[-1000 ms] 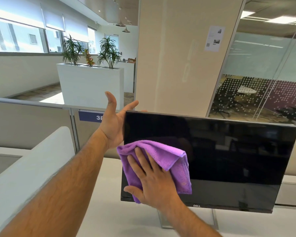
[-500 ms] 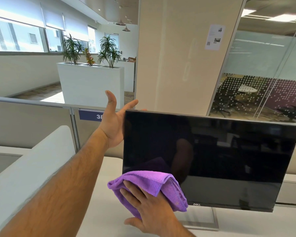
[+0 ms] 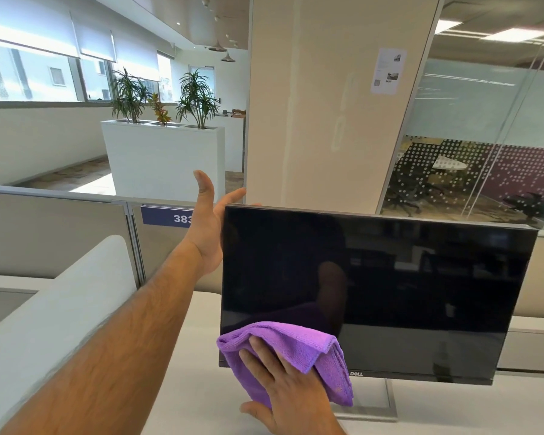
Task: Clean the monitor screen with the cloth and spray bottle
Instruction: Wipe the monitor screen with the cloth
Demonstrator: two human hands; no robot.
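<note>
A black monitor (image 3: pixel 405 287) with a dark, switched-off screen stands on a white desk (image 3: pixel 182 387). My left hand (image 3: pixel 209 227) clasps the monitor's upper left edge, thumb up and fingers behind the panel. My right hand (image 3: pixel 283 387) presses a folded purple cloth (image 3: pixel 296 346) flat against the screen's lower left corner, over the bottom bezel. No spray bottle is in view.
The monitor's silver stand base (image 3: pixel 377 403) rests on the desk below the screen. A grey partition (image 3: pixel 60 233) with a blue number label runs behind the desk. A white curved divider (image 3: pixel 44 324) rises at the left. A beige pillar (image 3: pixel 327 105) stands behind.
My right hand slid the cloth down the screen's left part from mid-height to the bottom corner, then slightly right. My left hand kept its hold on the monitor's edge.
</note>
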